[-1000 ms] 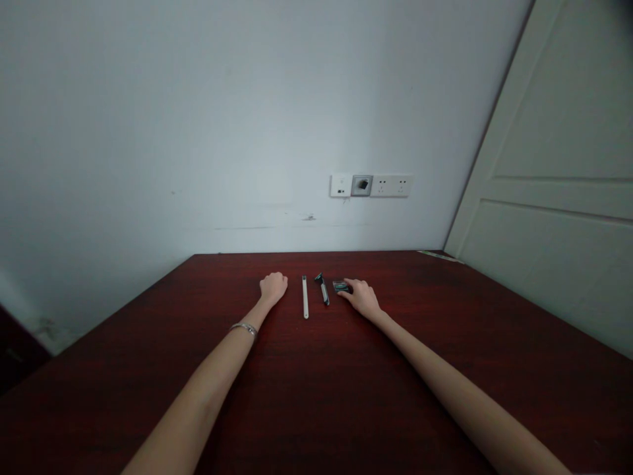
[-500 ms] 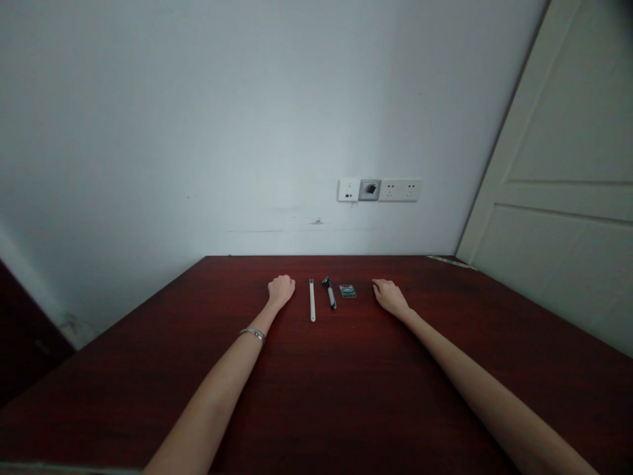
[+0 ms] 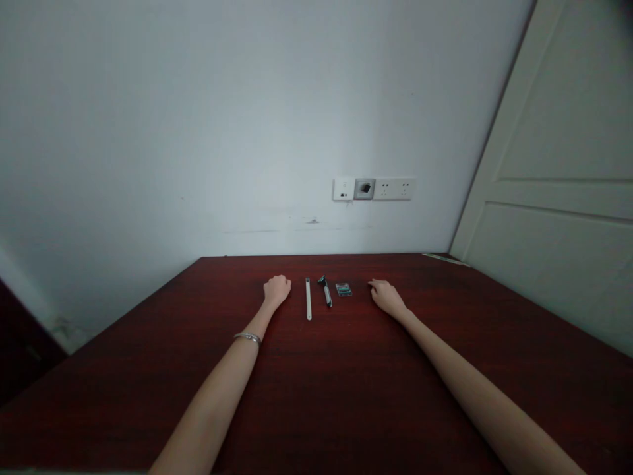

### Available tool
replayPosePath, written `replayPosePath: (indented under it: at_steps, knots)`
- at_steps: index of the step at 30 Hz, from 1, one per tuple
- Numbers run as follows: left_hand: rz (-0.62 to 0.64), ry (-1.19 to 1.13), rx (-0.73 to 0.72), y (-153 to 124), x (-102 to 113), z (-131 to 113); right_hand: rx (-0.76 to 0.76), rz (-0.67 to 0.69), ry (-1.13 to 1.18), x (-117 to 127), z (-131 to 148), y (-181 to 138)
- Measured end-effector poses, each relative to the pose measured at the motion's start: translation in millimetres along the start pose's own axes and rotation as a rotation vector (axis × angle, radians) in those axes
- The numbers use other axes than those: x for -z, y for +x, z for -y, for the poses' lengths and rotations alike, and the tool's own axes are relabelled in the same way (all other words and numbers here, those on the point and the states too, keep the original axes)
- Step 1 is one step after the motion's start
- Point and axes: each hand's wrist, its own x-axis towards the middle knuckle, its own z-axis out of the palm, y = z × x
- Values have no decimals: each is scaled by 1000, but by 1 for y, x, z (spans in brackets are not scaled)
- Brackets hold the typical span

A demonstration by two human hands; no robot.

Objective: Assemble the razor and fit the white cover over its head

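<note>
My left hand (image 3: 277, 289) rests on the table as a fist, knuckles up, with nothing seen in it. Just right of it lies a slim white stick (image 3: 308, 301) with a dark far end and a small hole at the near end. Beside that is a razor (image 3: 326, 293), black and silver, its head pointing away from me. Further right sits a small clear case (image 3: 343, 289) with something teal inside. My right hand (image 3: 388, 297) lies to the right of the case, apart from it, fingers loosely curled and the index slightly forward; no object shows in it.
The dark red wooden table (image 3: 316, 389) runs up to a pale wall (image 3: 247, 132) with a row of sockets (image 3: 394, 189). A white panelled door (image 3: 554, 198) borders the right side. A thin strip (image 3: 445, 259) lies at the far right corner.
The whole view has shifted slightly, so everything sits a little further left. The right index finger appears a bit more extended. The objects stay in place on the table.
</note>
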Motion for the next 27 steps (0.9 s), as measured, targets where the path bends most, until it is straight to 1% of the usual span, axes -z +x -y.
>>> replayPosePath:
  at_steps: [12,14,16,19,21,24,27]
  knots:
    - [14,-21,-3,1,-2,1,-2,-3,18,2,0,-1]
    - [17,-23,-2,0,-1,1,-17,-14,20,6,2,-2]
    - [20,-26,1,1,-1,1,-62,-61,27,15,6,-3]
    - [18,-31,-2,1,-2,1,-156,-149,75,33,22,-2]
    - [15,-30,-7,1,-2,1,-176,-128,132,44,40,-1]
    - [13,-27,-4,2,-2,1,-76,-83,183,51,72,1]
    - [14,-27,4,2,-2,1,-1,10,180,48,102,4]
